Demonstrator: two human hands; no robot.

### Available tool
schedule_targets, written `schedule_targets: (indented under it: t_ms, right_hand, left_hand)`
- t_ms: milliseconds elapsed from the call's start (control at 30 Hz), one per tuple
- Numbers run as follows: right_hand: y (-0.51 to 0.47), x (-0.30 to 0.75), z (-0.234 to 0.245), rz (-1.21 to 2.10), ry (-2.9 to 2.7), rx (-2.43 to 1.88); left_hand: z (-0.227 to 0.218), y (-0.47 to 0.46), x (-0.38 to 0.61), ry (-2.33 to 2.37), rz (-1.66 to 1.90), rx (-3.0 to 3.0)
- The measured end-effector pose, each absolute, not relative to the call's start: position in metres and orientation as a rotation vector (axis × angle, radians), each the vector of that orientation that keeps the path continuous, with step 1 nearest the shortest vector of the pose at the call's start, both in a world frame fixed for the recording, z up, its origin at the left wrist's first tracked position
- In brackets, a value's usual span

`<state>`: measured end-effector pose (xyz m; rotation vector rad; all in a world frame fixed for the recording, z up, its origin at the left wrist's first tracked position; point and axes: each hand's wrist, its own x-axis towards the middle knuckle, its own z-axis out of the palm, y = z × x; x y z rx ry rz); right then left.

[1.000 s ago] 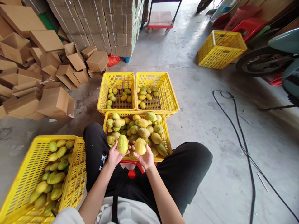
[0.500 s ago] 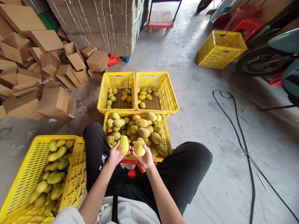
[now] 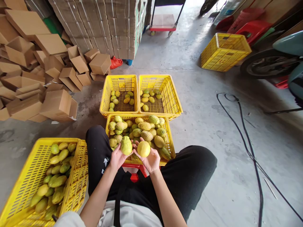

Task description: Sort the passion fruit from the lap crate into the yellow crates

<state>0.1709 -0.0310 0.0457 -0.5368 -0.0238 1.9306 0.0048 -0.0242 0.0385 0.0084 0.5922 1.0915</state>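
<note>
My left hand is closed around a ribbed yellow-green fruit that resembles a small papaya. Resting in the upturned, curled fingers of my right hand is a smoother, rounder yellow fruit. The hands are side by side, their fingertips close together, over the near edge of a yellow plastic crate between my knees. Many similar green and yellow fruits fill that crate, some with brownish skin.
Two yellow crates, left and right, hold several fruits each beyond the full one. Another fruit-filled crate stands at my left. Cardboard boxes are heaped at left. A black cable lies on the floor at right.
The yellow fruit in my right hand has turned, and that hand has opened further beneath it. My left hand still holds its ribbed fruit. The whole view has shifted slightly.
</note>
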Motion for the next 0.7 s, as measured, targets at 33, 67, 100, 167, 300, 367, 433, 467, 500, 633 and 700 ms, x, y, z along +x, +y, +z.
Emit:
schedule_targets:
  t_ms: [33,67,100,167,300,367,433,467,500,633,700]
  right_hand:
    - [-0.031,0.170,0.045,1.933,-0.029,-0.540]
    - [-0.031,0.169,0.043,1.938,-0.033,-0.543]
    - [-0.031,0.168,0.041,1.941,-0.035,-0.548]
    - [-0.032,0.166,0.036,1.943,-0.033,-0.562]
    - [-0.033,0.164,0.030,1.927,-0.011,-0.584]
    - [-0.033,0.164,0.030,1.923,-0.004,-0.590]
    - [-0.032,0.163,0.030,1.924,-0.007,-0.597]
    - [-0.032,0.163,0.031,1.924,-0.008,-0.601]
    - [-0.033,0.163,0.031,1.924,-0.008,-0.605]
    - [-0.032,0.165,0.037,1.919,-0.005,-0.566]
    - [-0.031,0.166,0.041,1.924,-0.016,-0.535]
  left_hand:
    - [0.037,-0.025,0.005,0.613,1.095,0.006]
    - [0.034,-0.026,0.004,0.639,1.099,0.005]
    - [0.033,-0.027,0.004,0.664,1.103,0.007]
    - [0.030,-0.029,0.005,0.697,1.099,0.024]
    - [0.032,-0.030,0.007,0.678,1.045,0.071]
    - [0.034,-0.029,0.008,0.666,1.026,0.087]
    - [0.035,-0.028,0.008,0.661,1.016,0.096]
    - [0.035,-0.028,0.008,0.660,1.017,0.098]
    - [0.035,-0.028,0.008,0.658,1.021,0.094]
    - [0.036,-0.026,0.008,0.599,1.053,0.047]
    - [0.039,-0.025,0.007,0.558,1.078,0.022]
